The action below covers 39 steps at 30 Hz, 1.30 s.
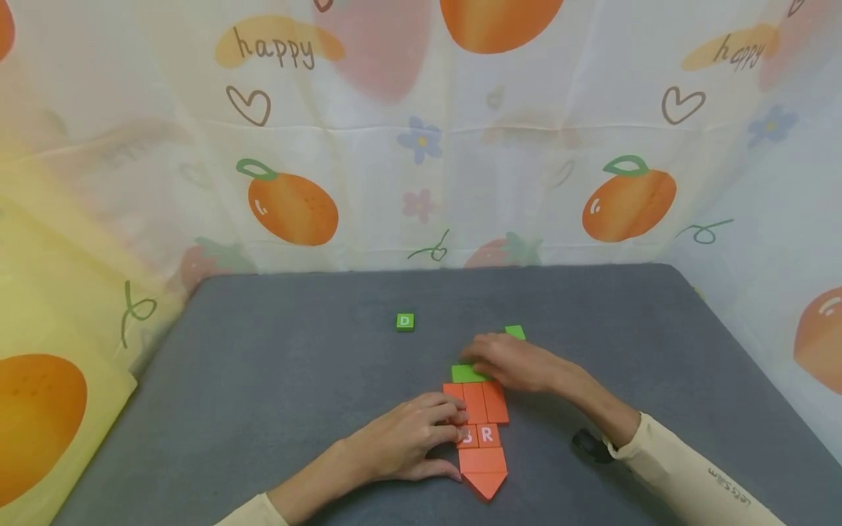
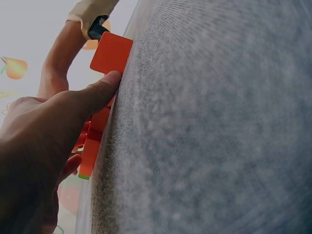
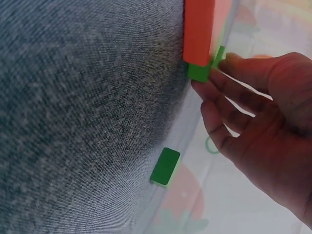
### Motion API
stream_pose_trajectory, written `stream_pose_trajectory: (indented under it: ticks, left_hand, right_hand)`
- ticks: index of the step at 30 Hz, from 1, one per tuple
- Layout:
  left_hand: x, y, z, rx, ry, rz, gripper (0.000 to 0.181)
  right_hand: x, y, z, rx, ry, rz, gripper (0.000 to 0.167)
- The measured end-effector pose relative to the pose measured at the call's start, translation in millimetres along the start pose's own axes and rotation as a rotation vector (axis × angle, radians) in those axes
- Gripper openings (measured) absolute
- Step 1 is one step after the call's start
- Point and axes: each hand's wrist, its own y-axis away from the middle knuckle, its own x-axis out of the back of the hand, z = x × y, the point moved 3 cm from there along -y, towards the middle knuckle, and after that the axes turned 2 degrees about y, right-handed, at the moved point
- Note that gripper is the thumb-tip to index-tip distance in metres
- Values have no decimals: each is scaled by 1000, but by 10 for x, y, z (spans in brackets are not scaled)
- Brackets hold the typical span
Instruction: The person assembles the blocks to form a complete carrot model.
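Orange blocks (image 1: pixel 473 403) lie edge to edge on the table, coming to a point at the near end. Two carry white letters, an R block (image 1: pixel 487 435) and one partly covered by fingers. Along their left edge rests my left hand (image 1: pixel 411 438), fingertips on the blocks, thumb beside the lower part. A green block (image 1: pixel 464 374) adjoins the far end of the orange ones. My right hand (image 1: pixel 520 361) bends over it, thumb and fingertips pinching a green piece (image 3: pixel 219 57) there, largely hidden in the head view.
A green D block (image 1: pixel 405 322) lies farther back, left of the orange shape. Another green block (image 1: pixel 516 332) sits just beyond my right hand. The grey table (image 1: pixel 296 351) meets a fruit-print curtain (image 1: pixel 368 183) at its back edge.
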Motion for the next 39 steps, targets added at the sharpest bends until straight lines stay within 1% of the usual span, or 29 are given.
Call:
stream_pose_trajectory:
  ticks: [8, 11, 15, 17, 19, 21, 24, 26, 29, 35, 39]
  left_hand:
    - [9, 0, -3, -8, -11, 8, 41]
    - [7, 5, 0, -12, -10, 17, 39]
    - [5, 9, 4, -3, 1, 19, 38]
    - [9, 10, 6, 7, 17, 15, 38]
    - [10, 14, 8, -5, 2, 23, 38]
    - [16, 15, 10, -4, 13, 20, 38]
    - [21, 18, 12, -10, 7, 23, 38]
    - [24, 17, 12, -5, 23, 23, 38]
    - [19, 18, 17, -14, 6, 30, 38]
    - [10, 11, 14, 1, 22, 18, 38]
    - [-1, 1, 18, -16, 3, 27, 38]
  right_hand:
    - [14, -3, 24, 4, 10, 2, 22]
    - [64, 22, 80, -13, 34, 43, 23]
    - [170, 91, 192, -52, 116, 117, 26]
    - [214, 119, 269, -82, 139, 137, 28]
    - [248, 142, 347, -116, 140, 142, 30]
    - [263, 163, 422, -150, 142, 133, 32]
    - [259, 190, 502, -174, 148, 118, 35]
    - [248, 205, 532, -175, 156, 110, 35]
    - [226, 226, 557, -177, 167, 109, 36]
    - [196, 255, 569, -162, 176, 138, 33]
    - [193, 260, 573, -162, 177, 144, 33]
